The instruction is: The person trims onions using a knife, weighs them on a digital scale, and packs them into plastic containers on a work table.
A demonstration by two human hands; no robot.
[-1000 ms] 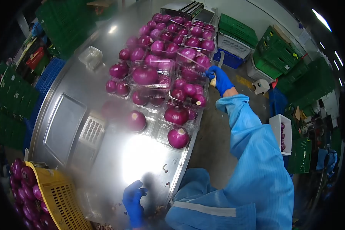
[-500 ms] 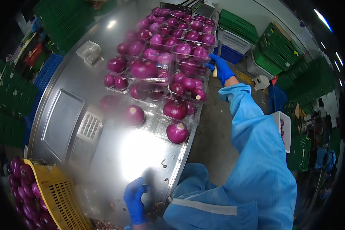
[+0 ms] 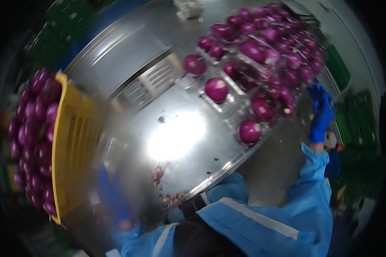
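My left hand (image 3: 113, 195), in a blue glove, is smeared by motion at the lower left, between the yellow crate and the table. Just above its fingers is a blurred clear plastic tub (image 3: 112, 150). Beyond the table's right edge, my blue-gloved right hand (image 3: 321, 113) is held with curled fingers; what they hold is hidden. Beside it, clear plastic punnets (image 3: 248, 79) filled with red onions crowd the far right of the table. One large red onion (image 3: 249, 131) sits in the nearest punnet, and another red onion (image 3: 216, 90) lies in a punnet further left.
A yellow crate (image 3: 75, 141) heaped with red onions (image 3: 34, 124) stands at the left. Onion scraps (image 3: 171, 198) litter the metal table (image 3: 188, 158) near its front edge. A white slotted tray (image 3: 161, 75) and a white container (image 3: 188, 8) are further back. Green crates (image 3: 356, 120) stand at the right.
The view has swung left, bringing more of the yellow crate into sight. My left hand has moved left toward the crate. The beige piece seen at my right hand no longer shows clearly.
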